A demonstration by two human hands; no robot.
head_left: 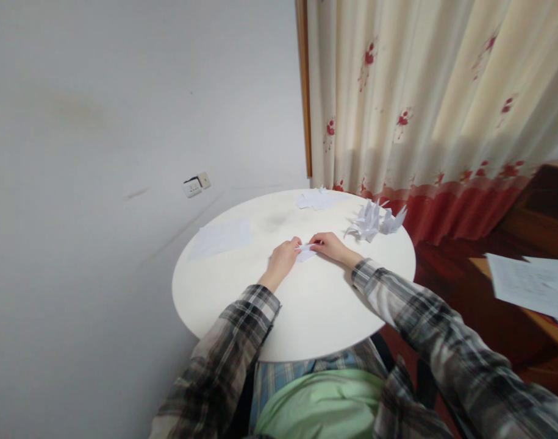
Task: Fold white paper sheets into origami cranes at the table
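Observation:
Between my two hands, over the middle of the round white table (315,317), is a small folded piece of white paper (306,255). My left hand (284,259) pinches its left side. On the opposite side, the fingers of my right hand (330,245) are closed on the paper's upper right edge. The exact folds are too small to make out. A cluster of folded white paper shapes (366,221) with pointed ends stands to the right, beyond my right hand.
White paper sheets (221,236) lie at the table's left. More paper (319,199) lies at the far edge. A wall with a socket (193,188) borders the left, and a flowered curtain (397,122) hangs behind. Printed sheets (530,283) rest on wooden furniture at right.

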